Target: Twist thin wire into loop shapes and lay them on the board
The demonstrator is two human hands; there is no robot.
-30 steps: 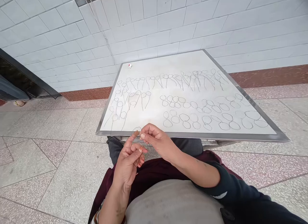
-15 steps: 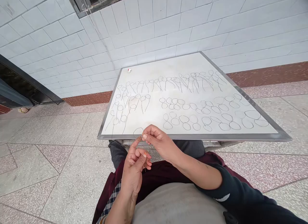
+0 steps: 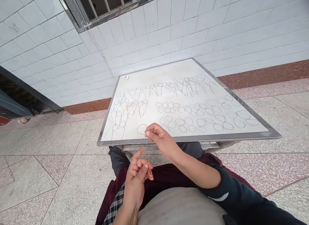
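Note:
Over the table's front edge, my right hand (image 3: 159,138) pinches a thin, dark, wire-like strand between thumb and forefinger. The strand's round loop (image 3: 138,129) stands out to the left of those fingertips, and a thin length (image 3: 146,143) runs down from them. My left hand (image 3: 138,171) is lower and nearer to me, thumb pressed against a bent finger and forefinger pointing up. The strand seems to lead into this pinch, though its end there is hidden. On the white tabletop (image 3: 156,68) lie rows of looped strands with tails (image 3: 169,86) and figure-eight strands (image 3: 181,122).
The table has a grey metal rim (image 3: 193,138). A small white and red item (image 3: 126,78) lies at its far left corner. Behind stand a tiled wall (image 3: 145,34) and a barred window (image 3: 106,5). Speckled floor (image 3: 84,173) surrounds the table.
My right hand has risen away from my left forefinger, and the loop has come up with it. A length of strand now shows between the hands. The view has shifted slightly.

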